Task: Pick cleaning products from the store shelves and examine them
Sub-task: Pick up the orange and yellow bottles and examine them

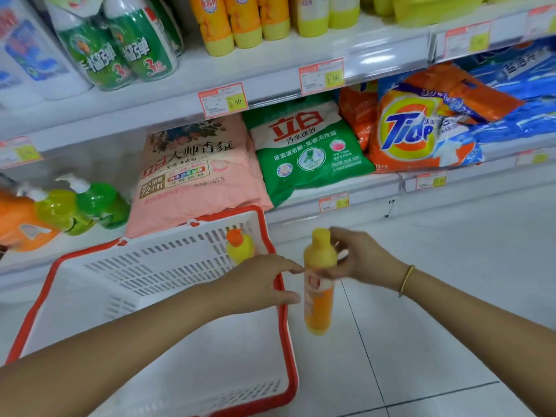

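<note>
An orange bottle with a yellow top (pixel 319 284) stands upright in the air just right of the basket. My right hand (pixel 361 257) grips it near the neck, fingers around the yellow upper part. My left hand (pixel 264 281) reaches in from the left, fingertips close to or touching the bottle's middle, fingers apart. A white shopping basket with a red rim (pixel 288 326) hangs under my left forearm. Inside the basket stands a yellow bottle with an orange cap (pixel 239 246).
Store shelves fill the upper view: a pink detergent bag (pixel 192 173), a green bag (pixel 307 149), an orange Tide bag (pixel 412 133), green pump bottles (pixel 99 203), orange-yellow bottles (pixel 240 19) above. White tiled floor (pixel 451 296) lies at right.
</note>
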`<state>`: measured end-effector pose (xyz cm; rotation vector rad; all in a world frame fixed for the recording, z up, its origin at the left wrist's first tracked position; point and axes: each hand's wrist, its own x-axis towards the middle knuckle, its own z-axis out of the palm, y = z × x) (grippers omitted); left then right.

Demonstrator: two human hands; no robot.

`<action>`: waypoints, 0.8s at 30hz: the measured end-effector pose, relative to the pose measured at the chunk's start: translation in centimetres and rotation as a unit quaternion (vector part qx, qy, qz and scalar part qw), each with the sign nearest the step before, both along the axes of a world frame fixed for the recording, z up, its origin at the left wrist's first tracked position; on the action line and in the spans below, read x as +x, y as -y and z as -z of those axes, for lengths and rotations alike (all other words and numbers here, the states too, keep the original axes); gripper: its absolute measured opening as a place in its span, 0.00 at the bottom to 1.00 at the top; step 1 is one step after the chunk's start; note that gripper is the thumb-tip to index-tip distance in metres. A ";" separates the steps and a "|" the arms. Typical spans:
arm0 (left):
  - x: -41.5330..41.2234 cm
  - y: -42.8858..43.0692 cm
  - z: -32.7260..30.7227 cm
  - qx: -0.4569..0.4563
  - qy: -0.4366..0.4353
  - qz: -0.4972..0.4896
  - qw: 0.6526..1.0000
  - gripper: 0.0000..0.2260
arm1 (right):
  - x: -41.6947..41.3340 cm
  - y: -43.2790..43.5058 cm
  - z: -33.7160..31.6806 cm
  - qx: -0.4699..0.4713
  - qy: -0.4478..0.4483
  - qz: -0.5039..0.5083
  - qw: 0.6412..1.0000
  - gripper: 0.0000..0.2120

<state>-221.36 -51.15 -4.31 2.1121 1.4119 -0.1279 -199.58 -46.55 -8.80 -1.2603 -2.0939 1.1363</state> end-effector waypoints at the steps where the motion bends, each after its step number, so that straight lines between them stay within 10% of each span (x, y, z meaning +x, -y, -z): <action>1: 0.2 0.0 -0.4 -0.017 0.040 -0.045 0.998 0.27 | -0.1 -0.8 -2.1 0.030 -0.004 0.030 0.999 0.18; 11: 1.4 -3.4 -10.2 0.087 0.400 -0.240 0.880 0.22 | -3.2 -7.7 -24.4 0.148 -0.122 -0.086 0.978 0.18; 18: -0.5 -9.4 -17.5 0.262 0.430 -0.252 0.826 0.22 | -5.1 -11.4 -31.6 0.143 -0.273 -0.143 0.940 0.14; 24: -0.6 -17.7 -21.3 0.351 0.388 -0.235 0.819 0.24 | -5.3 -15.7 -27.7 0.215 -0.287 0.078 0.930 0.10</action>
